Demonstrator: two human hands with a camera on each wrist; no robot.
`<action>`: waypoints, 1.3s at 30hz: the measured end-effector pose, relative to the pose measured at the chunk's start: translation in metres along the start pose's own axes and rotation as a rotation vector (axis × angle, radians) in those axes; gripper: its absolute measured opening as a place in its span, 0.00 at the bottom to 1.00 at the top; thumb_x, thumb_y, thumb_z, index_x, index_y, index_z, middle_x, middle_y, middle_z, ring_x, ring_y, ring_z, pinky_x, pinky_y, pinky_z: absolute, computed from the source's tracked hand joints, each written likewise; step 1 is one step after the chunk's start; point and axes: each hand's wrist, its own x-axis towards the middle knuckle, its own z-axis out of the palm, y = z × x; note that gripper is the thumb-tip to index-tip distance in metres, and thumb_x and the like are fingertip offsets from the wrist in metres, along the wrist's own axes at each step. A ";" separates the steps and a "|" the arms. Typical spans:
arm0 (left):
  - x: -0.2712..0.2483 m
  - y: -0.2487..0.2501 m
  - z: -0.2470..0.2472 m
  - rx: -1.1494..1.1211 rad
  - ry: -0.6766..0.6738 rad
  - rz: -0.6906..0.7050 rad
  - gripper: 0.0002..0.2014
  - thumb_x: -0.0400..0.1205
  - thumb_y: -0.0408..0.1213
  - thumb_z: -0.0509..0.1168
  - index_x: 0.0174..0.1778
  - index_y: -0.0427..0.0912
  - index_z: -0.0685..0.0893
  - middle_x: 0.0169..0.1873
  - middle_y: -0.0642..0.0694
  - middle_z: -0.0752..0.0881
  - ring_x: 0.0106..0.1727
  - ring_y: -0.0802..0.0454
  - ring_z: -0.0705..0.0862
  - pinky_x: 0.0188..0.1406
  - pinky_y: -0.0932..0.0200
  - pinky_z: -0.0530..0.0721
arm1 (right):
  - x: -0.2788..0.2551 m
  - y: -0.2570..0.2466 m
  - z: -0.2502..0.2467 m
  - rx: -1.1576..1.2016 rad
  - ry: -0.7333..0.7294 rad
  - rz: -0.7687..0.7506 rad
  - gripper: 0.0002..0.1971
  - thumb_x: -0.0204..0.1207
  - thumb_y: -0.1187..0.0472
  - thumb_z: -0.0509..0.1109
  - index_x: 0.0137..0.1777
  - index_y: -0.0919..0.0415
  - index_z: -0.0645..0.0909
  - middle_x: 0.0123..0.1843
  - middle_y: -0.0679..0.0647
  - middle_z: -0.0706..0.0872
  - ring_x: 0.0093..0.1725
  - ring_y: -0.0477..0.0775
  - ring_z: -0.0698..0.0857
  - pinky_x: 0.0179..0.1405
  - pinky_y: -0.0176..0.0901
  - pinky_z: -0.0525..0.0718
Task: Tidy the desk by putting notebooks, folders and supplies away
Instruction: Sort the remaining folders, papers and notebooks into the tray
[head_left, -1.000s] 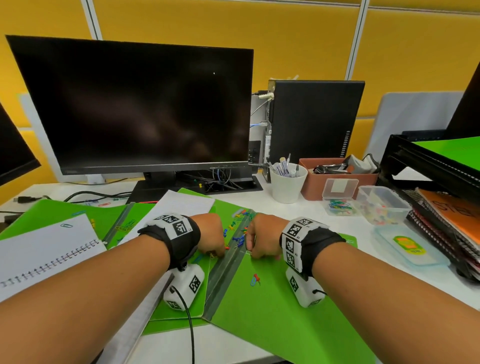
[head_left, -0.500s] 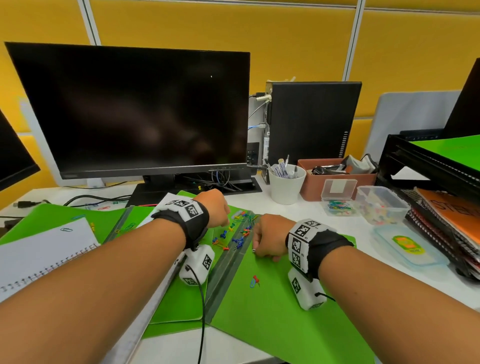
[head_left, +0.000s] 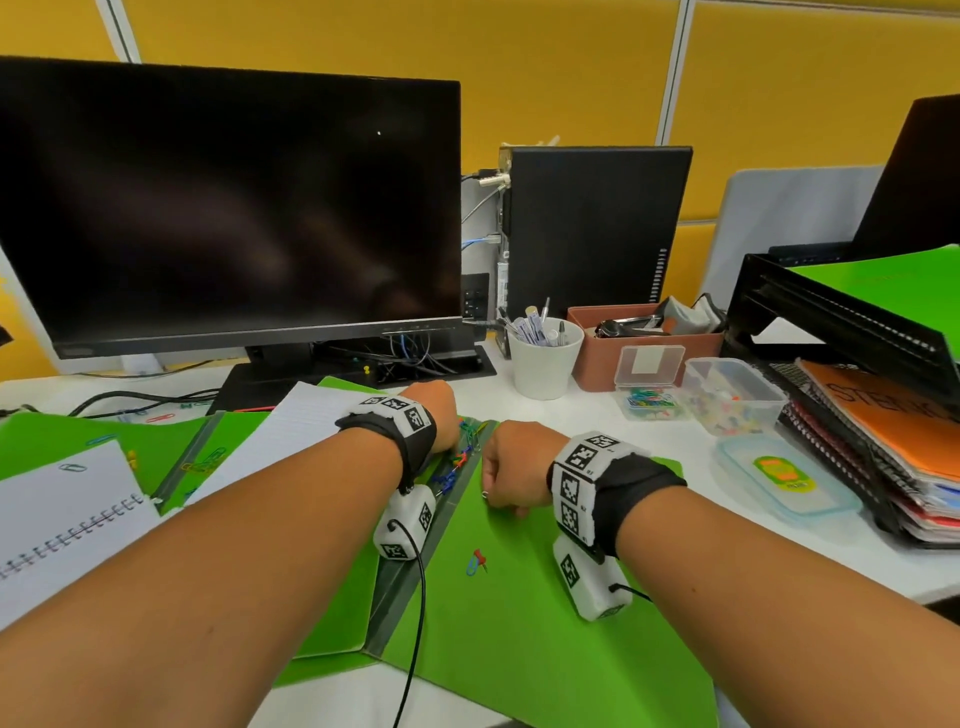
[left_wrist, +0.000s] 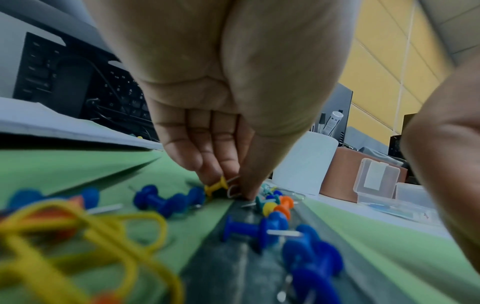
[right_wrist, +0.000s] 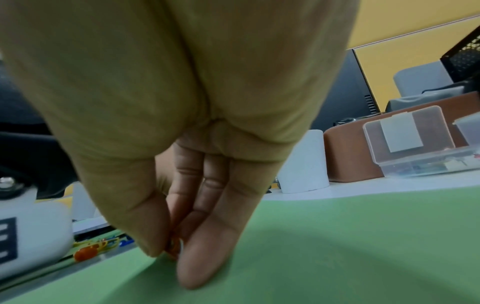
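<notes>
— On the open green folder (head_left: 519, 613), how far along are we?
— Early, I'd say. The left hand (left_wrist: 223, 123) pinches a yellow pushpin (left_wrist: 217, 187) at the grey spine; the right hand (right_wrist: 182, 185) has its fingertips pressed together on something small and orange.
— What's left?
— Loose pins and paper clips (head_left: 457, 462), a notebook (head_left: 62, 514), other folders. The pin box (head_left: 732, 395) stands well apart, past the right wrist.

Left hand (left_wrist: 221, 123) comes down with fingertips (left_wrist: 228, 164) bunched, pinching a yellow pushpin (left_wrist: 217, 187) off the green folder (left_wrist: 78, 170). Blue pushpins (left_wrist: 254, 228) sit along the folder's grey spine (left_wrist: 246, 267), yellow paper clips (left_wrist: 78, 236) blurry up close.
</notes>
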 end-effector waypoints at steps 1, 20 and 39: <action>0.001 0.000 0.000 0.010 0.005 -0.002 0.10 0.75 0.41 0.80 0.49 0.43 0.92 0.46 0.46 0.92 0.46 0.45 0.90 0.49 0.49 0.92 | 0.001 0.001 0.000 0.020 -0.007 0.006 0.06 0.77 0.65 0.74 0.51 0.63 0.90 0.46 0.58 0.95 0.42 0.57 0.95 0.51 0.56 0.94; 0.013 0.015 -0.010 -0.043 0.015 0.173 0.18 0.82 0.39 0.74 0.69 0.48 0.87 0.69 0.48 0.85 0.67 0.46 0.85 0.64 0.54 0.84 | 0.000 0.023 -0.007 0.254 -0.003 0.084 0.03 0.78 0.67 0.77 0.50 0.65 0.89 0.43 0.61 0.93 0.38 0.56 0.92 0.53 0.52 0.93; 0.017 0.024 0.001 0.078 -0.128 0.134 0.16 0.80 0.40 0.75 0.63 0.41 0.90 0.59 0.46 0.90 0.53 0.46 0.89 0.57 0.50 0.90 | -0.009 0.046 -0.010 0.333 0.049 0.122 0.02 0.77 0.67 0.78 0.44 0.61 0.88 0.45 0.63 0.94 0.35 0.54 0.91 0.50 0.51 0.94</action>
